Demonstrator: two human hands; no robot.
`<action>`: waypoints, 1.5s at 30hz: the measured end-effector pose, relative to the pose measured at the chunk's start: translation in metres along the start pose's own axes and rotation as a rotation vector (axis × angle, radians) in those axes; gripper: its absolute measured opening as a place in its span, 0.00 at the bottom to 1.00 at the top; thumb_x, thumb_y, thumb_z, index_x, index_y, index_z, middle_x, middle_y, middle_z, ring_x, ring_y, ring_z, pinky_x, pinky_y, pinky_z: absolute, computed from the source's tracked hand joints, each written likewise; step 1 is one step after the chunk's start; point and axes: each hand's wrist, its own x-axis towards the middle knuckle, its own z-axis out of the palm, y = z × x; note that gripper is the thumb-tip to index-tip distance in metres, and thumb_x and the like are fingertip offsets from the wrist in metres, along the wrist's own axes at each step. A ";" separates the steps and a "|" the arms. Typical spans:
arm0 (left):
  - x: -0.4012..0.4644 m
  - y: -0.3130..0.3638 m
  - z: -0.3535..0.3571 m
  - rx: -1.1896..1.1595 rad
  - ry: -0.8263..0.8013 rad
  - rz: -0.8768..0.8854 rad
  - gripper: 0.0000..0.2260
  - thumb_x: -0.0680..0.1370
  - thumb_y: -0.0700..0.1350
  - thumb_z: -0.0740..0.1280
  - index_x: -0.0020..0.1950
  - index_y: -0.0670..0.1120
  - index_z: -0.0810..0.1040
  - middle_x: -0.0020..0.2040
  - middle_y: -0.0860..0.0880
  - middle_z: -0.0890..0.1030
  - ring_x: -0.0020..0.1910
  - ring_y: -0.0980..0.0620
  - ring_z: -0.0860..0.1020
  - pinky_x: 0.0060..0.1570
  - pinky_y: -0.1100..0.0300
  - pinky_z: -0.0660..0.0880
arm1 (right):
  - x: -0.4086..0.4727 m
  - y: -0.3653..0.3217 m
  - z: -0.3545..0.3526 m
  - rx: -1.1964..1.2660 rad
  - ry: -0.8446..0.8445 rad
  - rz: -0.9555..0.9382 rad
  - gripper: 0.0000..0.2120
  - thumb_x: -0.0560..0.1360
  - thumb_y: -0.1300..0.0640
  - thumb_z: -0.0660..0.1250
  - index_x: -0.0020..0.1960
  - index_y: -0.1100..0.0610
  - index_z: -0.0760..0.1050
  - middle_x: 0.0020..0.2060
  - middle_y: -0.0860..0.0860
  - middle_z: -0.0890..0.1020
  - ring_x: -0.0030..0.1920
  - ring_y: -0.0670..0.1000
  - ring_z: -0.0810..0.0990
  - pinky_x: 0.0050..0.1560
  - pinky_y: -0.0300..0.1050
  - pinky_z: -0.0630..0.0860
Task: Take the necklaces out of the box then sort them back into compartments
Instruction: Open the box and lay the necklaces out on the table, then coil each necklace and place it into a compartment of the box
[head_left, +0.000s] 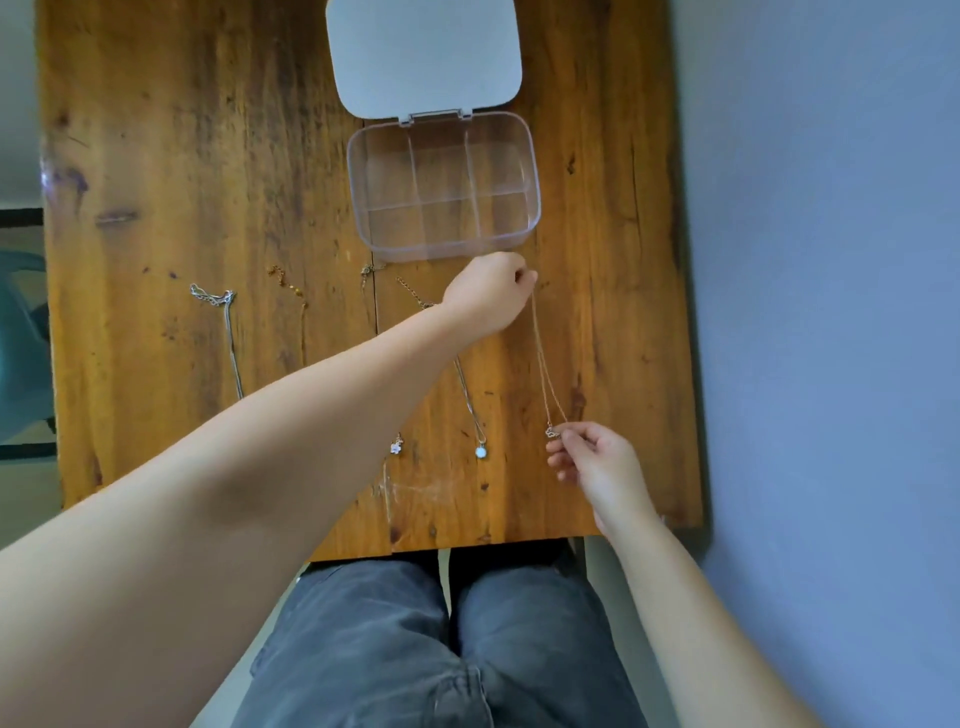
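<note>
A clear plastic box with several empty compartments stands open at the table's far middle, its lid folded back. A thin gold necklace is stretched between my hands. My left hand pinches its clasp end just in front of the box. My right hand pinches its pendant end near the table's right front. Several other necklaces lie in a row to the left: a silver one, a dark gold one, one with a flower pendant and one with a round pale pendant.
The wooden table ends close to a blue-grey wall on the right. My left forearm crosses over the laid-out necklaces. My legs in grey trousers are under the front edge. A teal chair stands at the left.
</note>
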 end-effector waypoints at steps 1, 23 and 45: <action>0.002 0.000 0.003 0.034 0.012 0.008 0.14 0.81 0.46 0.57 0.39 0.40 0.72 0.35 0.46 0.76 0.34 0.45 0.73 0.32 0.57 0.68 | 0.001 0.002 0.003 -0.004 -0.007 0.017 0.08 0.79 0.61 0.60 0.47 0.53 0.78 0.38 0.51 0.83 0.35 0.46 0.81 0.33 0.38 0.75; -0.114 -0.132 -0.022 0.148 0.337 0.087 0.02 0.77 0.42 0.64 0.47 0.44 0.74 0.41 0.49 0.74 0.43 0.47 0.73 0.36 0.56 0.70 | 0.014 -0.070 0.023 -0.916 -0.015 -0.370 0.10 0.80 0.55 0.57 0.57 0.56 0.73 0.38 0.49 0.81 0.36 0.47 0.79 0.33 0.40 0.75; -0.191 -0.235 -0.027 -0.017 0.572 -0.353 0.05 0.76 0.42 0.64 0.45 0.40 0.75 0.44 0.43 0.76 0.45 0.44 0.73 0.43 0.50 0.73 | 0.011 -0.096 0.273 -1.258 -0.635 -1.106 0.16 0.75 0.64 0.60 0.62 0.59 0.73 0.67 0.55 0.70 0.62 0.58 0.71 0.50 0.55 0.75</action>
